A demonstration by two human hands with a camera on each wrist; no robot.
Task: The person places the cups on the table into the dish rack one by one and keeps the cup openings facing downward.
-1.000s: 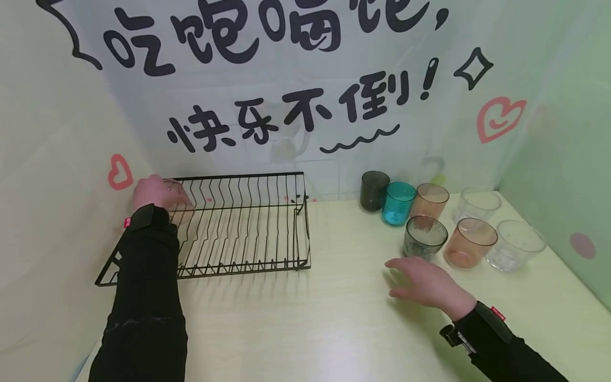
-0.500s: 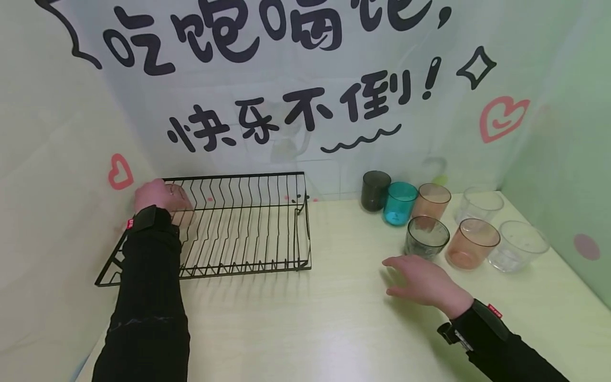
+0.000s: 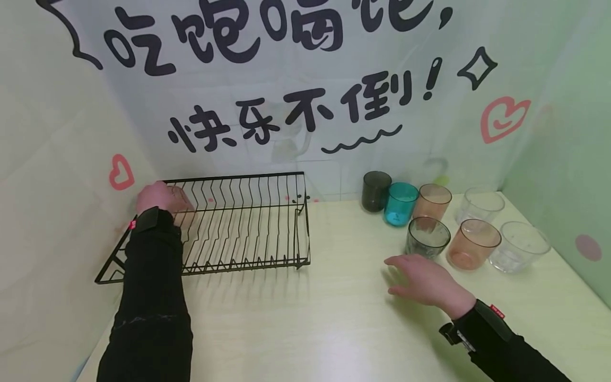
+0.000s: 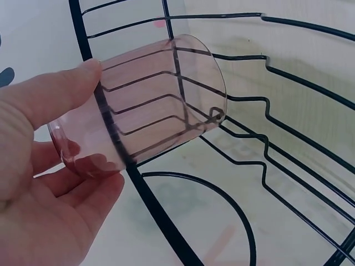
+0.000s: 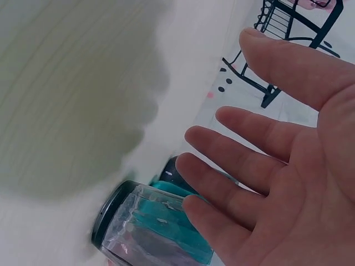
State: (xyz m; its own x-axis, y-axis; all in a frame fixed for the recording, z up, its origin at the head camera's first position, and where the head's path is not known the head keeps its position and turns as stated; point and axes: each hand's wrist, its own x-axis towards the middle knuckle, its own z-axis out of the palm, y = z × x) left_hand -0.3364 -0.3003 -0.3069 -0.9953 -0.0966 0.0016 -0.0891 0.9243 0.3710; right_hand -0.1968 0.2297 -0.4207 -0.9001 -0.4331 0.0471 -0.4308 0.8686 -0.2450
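Note:
In the left wrist view, my left hand [image 4: 66, 122] grips a clear pink glass [image 4: 147, 91] near its base, thumb on one side and fingers on the other. The glass lies tilted against the wires of the black dish rack [image 4: 161, 216], at the rack's back left corner in the head view. Over the table, my right hand [image 3: 427, 284] hangs with fingers spread and holds nothing. Just beyond it stands a smoky grey ribbed glass [image 3: 427, 241], with an amber-pink glass [image 3: 472, 246] to its right.
Behind these stand a dark glass [image 3: 375, 192], a teal glass [image 3: 400, 207] and another pink glass [image 3: 433, 199]. Two clear glasses, one at the back [image 3: 479, 207] and one nearer [image 3: 517, 249], are by the right wall [image 3: 568, 201]. A lettered cloth [image 3: 286, 79] hangs behind the table [image 3: 305, 318].
My left hand has shifted slightly right and down with the pink glass. The rack's front edge sits slightly higher in the head view. My right hand stays almost still.

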